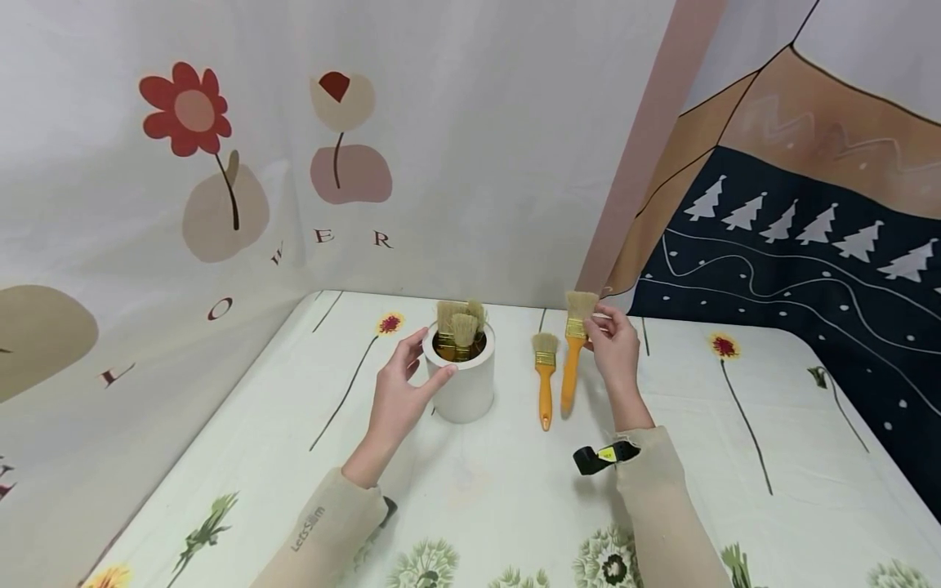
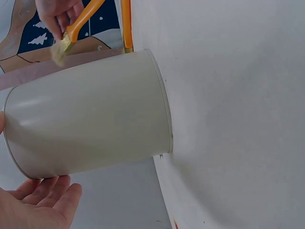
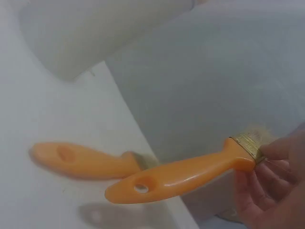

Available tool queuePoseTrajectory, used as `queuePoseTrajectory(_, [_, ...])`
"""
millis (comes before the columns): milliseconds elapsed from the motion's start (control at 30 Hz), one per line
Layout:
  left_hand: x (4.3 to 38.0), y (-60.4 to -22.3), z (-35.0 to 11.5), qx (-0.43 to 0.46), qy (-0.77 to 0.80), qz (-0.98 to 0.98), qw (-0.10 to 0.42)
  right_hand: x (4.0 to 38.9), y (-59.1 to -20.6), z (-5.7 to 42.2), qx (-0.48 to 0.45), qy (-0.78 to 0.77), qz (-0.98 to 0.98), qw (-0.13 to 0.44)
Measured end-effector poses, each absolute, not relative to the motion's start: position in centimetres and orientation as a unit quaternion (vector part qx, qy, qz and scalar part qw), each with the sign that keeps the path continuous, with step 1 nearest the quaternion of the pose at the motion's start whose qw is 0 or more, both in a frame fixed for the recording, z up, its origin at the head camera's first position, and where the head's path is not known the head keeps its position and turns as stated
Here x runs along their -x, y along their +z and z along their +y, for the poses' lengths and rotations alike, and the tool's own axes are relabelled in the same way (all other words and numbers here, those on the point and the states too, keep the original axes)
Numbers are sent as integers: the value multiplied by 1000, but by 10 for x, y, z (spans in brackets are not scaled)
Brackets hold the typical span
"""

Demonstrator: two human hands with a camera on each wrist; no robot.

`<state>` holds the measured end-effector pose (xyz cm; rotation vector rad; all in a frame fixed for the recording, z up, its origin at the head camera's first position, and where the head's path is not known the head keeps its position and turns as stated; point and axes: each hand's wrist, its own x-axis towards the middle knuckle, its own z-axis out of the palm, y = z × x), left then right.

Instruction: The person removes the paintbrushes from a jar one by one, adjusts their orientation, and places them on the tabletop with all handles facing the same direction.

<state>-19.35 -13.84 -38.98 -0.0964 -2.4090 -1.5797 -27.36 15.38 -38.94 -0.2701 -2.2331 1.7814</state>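
My left hand (image 1: 400, 384) holds a white cylindrical pot (image 1: 463, 396) near its rim, thumb at the front and fingers along the left side. Several paintbrushes stand in the pot with their pale bristles (image 1: 464, 328) up; their handles are hidden inside. Between thumb and fingers, my right hand (image 1: 616, 343) pinches a paintbrush (image 1: 573, 359) at its gold metal band. That brush has bristles upward and its orange handle (image 3: 176, 177) pointing down, raised off the table in the right wrist view. A second, smaller orange-handled paintbrush (image 1: 545, 392) lies on the table between the pot and my right hand.
The table is covered by a white cloth (image 1: 485, 498) printed with flowers and leaves. Behind it hangs a pale curtain (image 1: 478, 163) with flower prints, and at the right a dark panel (image 1: 764, 269) with white trees. Black straps (image 1: 599, 457) sit at both wrists.
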Motion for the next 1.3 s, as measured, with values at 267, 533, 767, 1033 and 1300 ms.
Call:
queuePoseTrajectory(267, [195, -390, -137, 38, -544, -828, 128, 282, -412, 164, 121, 594, -790, 90])
queuePoseTrajectory(533, [195, -389, -135, 40, -544, -828, 128, 291, -429, 173, 127, 569, -811, 40])
queuePoseTrajectory(767, [196, -389, -135, 40, -543, -829, 126, 294, -437, 177, 134, 533, -835, 26])
queuePoseTrajectory(1033, [195, -388, -137, 35, -541, -831, 128, 300, -438, 175, 128, 470, -873, 30])
queuePoseTrajectory(1300, [196, -390, -139, 32, -540, -832, 125, 300, -438, 170, 125, 434, -892, 19])
